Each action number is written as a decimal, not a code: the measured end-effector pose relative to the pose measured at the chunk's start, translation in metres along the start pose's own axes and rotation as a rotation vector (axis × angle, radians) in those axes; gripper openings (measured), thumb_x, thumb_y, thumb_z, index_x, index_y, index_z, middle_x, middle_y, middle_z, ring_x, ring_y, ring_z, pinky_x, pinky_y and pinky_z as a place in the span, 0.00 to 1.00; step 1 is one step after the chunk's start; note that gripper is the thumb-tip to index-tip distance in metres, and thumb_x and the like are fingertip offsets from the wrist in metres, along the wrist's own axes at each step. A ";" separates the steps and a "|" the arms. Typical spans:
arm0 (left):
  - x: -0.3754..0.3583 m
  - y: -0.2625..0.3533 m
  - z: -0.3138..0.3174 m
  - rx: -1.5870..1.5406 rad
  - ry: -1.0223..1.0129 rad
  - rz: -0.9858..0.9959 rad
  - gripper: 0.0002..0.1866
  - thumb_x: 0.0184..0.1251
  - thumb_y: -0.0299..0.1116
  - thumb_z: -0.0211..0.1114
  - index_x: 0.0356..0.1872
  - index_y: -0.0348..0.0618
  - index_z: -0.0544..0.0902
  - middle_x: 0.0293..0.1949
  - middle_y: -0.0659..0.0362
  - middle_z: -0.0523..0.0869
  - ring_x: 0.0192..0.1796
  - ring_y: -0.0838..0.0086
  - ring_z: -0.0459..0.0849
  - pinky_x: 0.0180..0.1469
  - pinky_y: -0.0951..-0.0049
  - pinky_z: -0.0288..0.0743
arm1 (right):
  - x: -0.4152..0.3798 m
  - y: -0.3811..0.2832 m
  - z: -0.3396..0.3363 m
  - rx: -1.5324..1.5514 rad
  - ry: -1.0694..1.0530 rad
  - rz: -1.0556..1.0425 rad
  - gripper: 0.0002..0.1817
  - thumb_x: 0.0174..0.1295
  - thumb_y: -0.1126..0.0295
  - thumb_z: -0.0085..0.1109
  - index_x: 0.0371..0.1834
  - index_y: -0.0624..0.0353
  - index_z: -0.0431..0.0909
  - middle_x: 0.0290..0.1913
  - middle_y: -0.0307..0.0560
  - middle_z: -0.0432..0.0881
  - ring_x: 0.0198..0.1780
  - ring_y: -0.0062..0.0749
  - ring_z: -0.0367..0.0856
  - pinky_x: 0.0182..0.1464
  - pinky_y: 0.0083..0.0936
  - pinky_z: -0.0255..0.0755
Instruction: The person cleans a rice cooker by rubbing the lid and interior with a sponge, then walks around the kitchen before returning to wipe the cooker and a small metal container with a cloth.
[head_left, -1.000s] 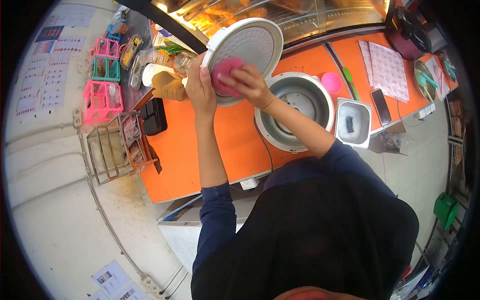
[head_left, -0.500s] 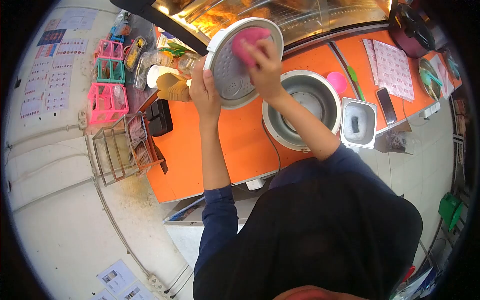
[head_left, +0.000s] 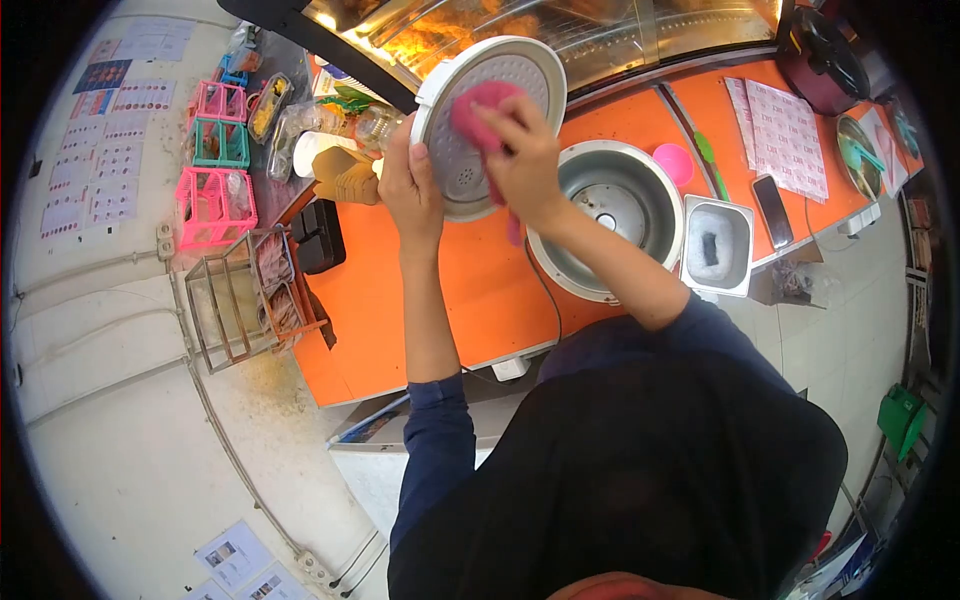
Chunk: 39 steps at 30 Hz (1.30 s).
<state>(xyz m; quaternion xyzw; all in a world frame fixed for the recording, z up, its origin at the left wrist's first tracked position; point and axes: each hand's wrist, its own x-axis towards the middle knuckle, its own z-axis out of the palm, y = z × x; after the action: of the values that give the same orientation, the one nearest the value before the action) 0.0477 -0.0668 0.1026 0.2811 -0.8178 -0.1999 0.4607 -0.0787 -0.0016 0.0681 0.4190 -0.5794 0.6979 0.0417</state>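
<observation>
A round rice cooker lid (head_left: 535,75) with a white rim and dimpled grey inner face is raised above the orange counter. My left hand (head_left: 411,190) grips its left edge, thumb on the inner side. In my right hand (head_left: 525,160) is a bunched pink cloth (head_left: 478,108), pressed against the lid's inner face; a loose end hangs below. The open rice cooker (head_left: 640,165) stands under my right forearm, with a round heating plate visible at its bottom. Beside it sits a steel container (head_left: 718,215) holding something white and a dark object.
A lit glass food display (head_left: 600,50) runs along the back. On the counter are a pink cup (head_left: 674,163), a phone (head_left: 773,212), patterned paper sheets (head_left: 785,140), a green-handled tool (head_left: 706,150) and a black box (head_left: 318,235). A cable hangs from the counter's front.
My right hand has slid the pink cloth down and left across the lid, and its loose end now dangles. The left hand and lid stay nearly still.
</observation>
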 end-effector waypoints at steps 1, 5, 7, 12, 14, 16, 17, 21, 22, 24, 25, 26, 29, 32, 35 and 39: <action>-0.001 0.000 -0.001 0.003 -0.018 -0.005 0.22 0.81 0.44 0.48 0.56 0.35 0.79 0.48 0.48 0.86 0.50 0.60 0.84 0.54 0.64 0.75 | 0.005 0.003 -0.004 0.015 -0.014 0.027 0.23 0.43 0.87 0.59 0.47 0.63 0.85 0.37 0.51 0.75 0.41 0.44 0.79 0.42 0.32 0.75; -0.001 0.001 0.000 0.027 -0.047 -0.035 0.21 0.81 0.43 0.48 0.56 0.36 0.80 0.48 0.48 0.85 0.51 0.59 0.84 0.54 0.64 0.75 | 0.005 -0.004 -0.003 0.045 0.034 0.159 0.27 0.43 0.86 0.59 0.52 0.61 0.84 0.39 0.51 0.75 0.42 0.45 0.79 0.43 0.34 0.75; -0.001 0.004 0.001 0.004 -0.053 -0.012 0.21 0.80 0.42 0.48 0.56 0.35 0.80 0.49 0.48 0.85 0.51 0.59 0.84 0.54 0.63 0.75 | -0.028 -0.014 0.006 0.023 -0.018 -0.124 0.32 0.42 0.86 0.59 0.57 0.60 0.82 0.42 0.52 0.75 0.44 0.46 0.78 0.45 0.35 0.75; -0.002 -0.001 -0.002 0.021 -0.042 -0.007 0.20 0.80 0.41 0.48 0.56 0.35 0.80 0.49 0.47 0.85 0.51 0.58 0.84 0.54 0.63 0.75 | -0.016 0.007 0.006 -0.035 -0.011 -0.118 0.33 0.41 0.86 0.60 0.58 0.60 0.80 0.43 0.53 0.75 0.45 0.47 0.78 0.46 0.35 0.75; -0.003 0.000 -0.001 0.028 -0.041 0.012 0.20 0.80 0.40 0.48 0.56 0.35 0.80 0.50 0.47 0.85 0.52 0.58 0.84 0.55 0.62 0.75 | -0.004 0.026 0.006 -0.070 0.052 -0.044 0.32 0.42 0.86 0.60 0.58 0.61 0.81 0.43 0.52 0.75 0.44 0.47 0.78 0.46 0.36 0.75; -0.003 0.006 -0.002 0.031 -0.048 -0.026 0.20 0.80 0.40 0.48 0.56 0.35 0.80 0.50 0.47 0.85 0.53 0.59 0.84 0.55 0.63 0.75 | -0.006 0.040 0.004 -0.097 0.093 0.041 0.31 0.43 0.87 0.60 0.57 0.60 0.82 0.42 0.52 0.75 0.43 0.46 0.78 0.45 0.35 0.75; 0.001 0.008 0.000 0.026 -0.050 -0.049 0.20 0.80 0.40 0.48 0.56 0.35 0.80 0.51 0.48 0.85 0.54 0.59 0.84 0.56 0.63 0.75 | -0.011 0.035 0.002 -0.056 0.047 0.131 0.30 0.44 0.87 0.60 0.56 0.59 0.82 0.42 0.53 0.75 0.42 0.45 0.78 0.44 0.34 0.75; -0.001 0.003 0.002 0.005 -0.017 0.006 0.20 0.80 0.40 0.48 0.57 0.35 0.79 0.51 0.48 0.85 0.54 0.59 0.84 0.56 0.63 0.75 | -0.019 0.009 0.001 -0.005 0.017 -0.086 0.32 0.42 0.88 0.58 0.56 0.58 0.82 0.41 0.51 0.75 0.41 0.45 0.78 0.43 0.35 0.75; -0.002 0.003 0.002 0.018 -0.028 -0.005 0.20 0.80 0.40 0.48 0.57 0.35 0.79 0.52 0.48 0.85 0.54 0.59 0.84 0.56 0.63 0.75 | -0.015 0.009 -0.002 -0.008 0.016 -0.078 0.32 0.42 0.88 0.58 0.56 0.58 0.82 0.41 0.51 0.75 0.41 0.45 0.78 0.43 0.35 0.75; -0.009 0.006 -0.001 0.040 -0.045 -0.026 0.20 0.80 0.40 0.48 0.57 0.35 0.79 0.52 0.48 0.85 0.54 0.59 0.84 0.56 0.63 0.75 | -0.005 0.018 -0.004 -0.061 0.036 -0.060 0.32 0.42 0.88 0.57 0.56 0.58 0.83 0.41 0.50 0.75 0.40 0.44 0.78 0.42 0.35 0.75; -0.008 0.007 -0.001 0.044 -0.045 -0.017 0.20 0.80 0.40 0.48 0.57 0.35 0.79 0.52 0.48 0.85 0.54 0.59 0.84 0.56 0.63 0.75 | -0.002 0.030 -0.006 -0.083 0.079 0.050 0.30 0.43 0.87 0.57 0.55 0.59 0.83 0.39 0.51 0.75 0.40 0.44 0.78 0.41 0.34 0.74; -0.006 0.008 0.000 0.047 -0.038 -0.005 0.20 0.80 0.40 0.48 0.58 0.35 0.79 0.52 0.48 0.85 0.54 0.59 0.83 0.57 0.63 0.75 | 0.000 0.039 -0.007 -0.078 0.081 0.043 0.30 0.43 0.87 0.57 0.55 0.59 0.83 0.39 0.51 0.75 0.40 0.44 0.78 0.41 0.34 0.74; -0.006 0.008 -0.002 0.037 -0.022 -0.003 0.20 0.80 0.40 0.48 0.58 0.35 0.79 0.52 0.47 0.85 0.55 0.59 0.83 0.58 0.63 0.74 | -0.007 0.044 -0.010 -0.059 0.087 0.197 0.27 0.44 0.86 0.57 0.51 0.61 0.84 0.37 0.50 0.76 0.40 0.42 0.79 0.40 0.32 0.74; -0.007 0.014 0.001 0.081 -0.044 -0.013 0.21 0.79 0.41 0.49 0.59 0.35 0.78 0.53 0.48 0.85 0.55 0.60 0.83 0.58 0.63 0.74 | -0.005 0.012 -0.005 0.004 0.082 -0.008 0.25 0.47 0.84 0.61 0.52 0.59 0.84 0.43 0.48 0.78 0.42 0.41 0.79 0.42 0.29 0.75; -0.009 0.016 0.004 0.009 -0.064 -0.042 0.21 0.80 0.40 0.49 0.60 0.33 0.77 0.54 0.48 0.84 0.54 0.60 0.83 0.57 0.61 0.74 | 0.002 0.011 -0.009 -0.106 0.115 -0.176 0.29 0.46 0.83 0.61 0.57 0.58 0.81 0.44 0.50 0.76 0.44 0.43 0.79 0.44 0.31 0.75; -0.010 0.020 0.003 0.008 -0.067 -0.003 0.21 0.80 0.39 0.48 0.60 0.31 0.76 0.54 0.47 0.84 0.54 0.60 0.83 0.56 0.62 0.75 | -0.016 0.056 -0.011 0.045 0.193 0.332 0.23 0.49 0.83 0.59 0.53 0.62 0.81 0.47 0.54 0.75 0.51 0.51 0.75 0.52 0.37 0.73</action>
<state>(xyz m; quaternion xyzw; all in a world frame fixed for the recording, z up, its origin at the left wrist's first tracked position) 0.0434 -0.0450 0.1066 0.2775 -0.8330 -0.2067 0.4317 -0.1042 -0.0039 0.0147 0.2495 -0.6180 0.7450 -0.0282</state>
